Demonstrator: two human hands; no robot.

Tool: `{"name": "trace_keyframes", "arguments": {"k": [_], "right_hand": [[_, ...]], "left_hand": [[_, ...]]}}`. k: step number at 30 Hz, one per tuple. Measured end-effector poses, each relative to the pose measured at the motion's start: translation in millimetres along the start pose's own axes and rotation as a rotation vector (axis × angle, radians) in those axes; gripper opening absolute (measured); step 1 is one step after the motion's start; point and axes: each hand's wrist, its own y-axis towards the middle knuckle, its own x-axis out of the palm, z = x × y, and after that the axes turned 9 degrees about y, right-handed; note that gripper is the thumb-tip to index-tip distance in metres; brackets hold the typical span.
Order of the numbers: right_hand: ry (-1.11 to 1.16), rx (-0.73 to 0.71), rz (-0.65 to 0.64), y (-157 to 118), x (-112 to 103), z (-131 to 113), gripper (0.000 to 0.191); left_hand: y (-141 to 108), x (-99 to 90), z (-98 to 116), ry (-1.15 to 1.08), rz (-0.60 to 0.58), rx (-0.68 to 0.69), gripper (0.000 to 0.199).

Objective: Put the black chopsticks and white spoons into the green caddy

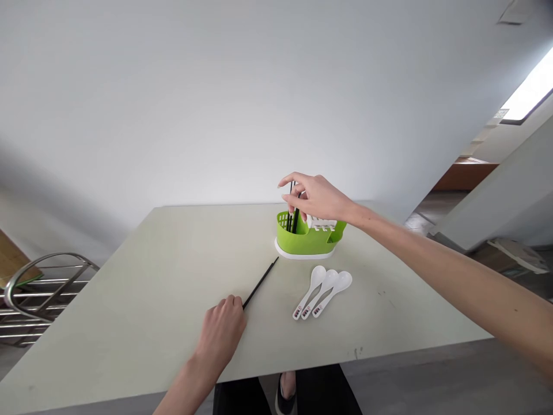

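My left hand rests low over the table, its fingers closed round the near end of black chopsticks. Their far tips point toward a green cutlery holder with a white base. Above the holder's left part is my right hand, its fingers spread and its thumb and forefinger apart. More black chopsticks stand upright in the holder, just under and among those fingers; their upper ends are partly hidden. Three white spoons lie side by side in front of the holder, bowls away from me.
The pale table meets a white wall at its back edge. A metal rack stands beyond the left edge. My legs are below the front edge.
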Motion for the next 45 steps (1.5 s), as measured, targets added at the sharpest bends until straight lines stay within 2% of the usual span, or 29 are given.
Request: {"name": "trace_keyframes", "arguments": {"k": [5, 8, 13, 16, 19, 21, 26, 30, 34, 40, 45], "right_hand": [[-0.006, -0.02, -0.011, -4.9, -2.0, 2.5, 0.026], [-0.009, -0.02, -0.019, -6.9, -4.0, 7.2, 0.02], [-0.003, 0.019, -0.097, -11.4, -1.9, 17.4, 0.017], [-0.037, -0.057, -0.12, -13.4, 4.7, 24.3, 0.02], [-0.003, -0.102, -0.073, -14.2, 13.6, 29.7, 0.035], [0.118, -0.038, -0.107, -14.3, 19.6, 30.9, 0.046], [0.519, 0.186, -0.377, -16.2, 34.1, 27.4, 0.046], [0.626, 0.216, -0.464, -20.2, 46.4, 25.9, 0.036], [0.672, 0.208, -0.413, -22.5, 52.0, 29.5, 0.039], [0.717, 0.277, -0.291, -22.2, 43.9, 37.7, 0.041], [0.714, 0.304, -0.262, -25.2, 39.5, 39.7, 0.038]], "left_hand": [[4.5, -5.2, -7.1, -0.053, -0.018, -0.048, 0.019], [8.0, -14.9, -15.1, -0.181, -0.024, -0.068, 0.024], [9.0, -32.5, -25.2, -0.613, -0.052, -0.092, 0.032], [7.0, -40.6, -23.6, -0.893, -0.121, -0.104, 0.041], [5.5, -45.6, -18.8, -1.165, -0.193, -0.049, 0.048], [4.8, -48.0, -15.2, -1.252, -0.23, -0.018, 0.05], [2.4, -55.3, -6.5, -1.356, -0.303, 0.007, 0.05], [0.0, -57.8, -1.4, -1.421, -0.369, 0.043, 0.047], [-1.6, -52.4, -1.4, -1.417, -0.435, 0.068, 0.049], [-5.6, -46.0, -7.8, -1.376, -0.481, 0.106, 0.051], [-6.9, -44.3, -10.7, -1.327, -0.463, 0.13, 0.043]]}}
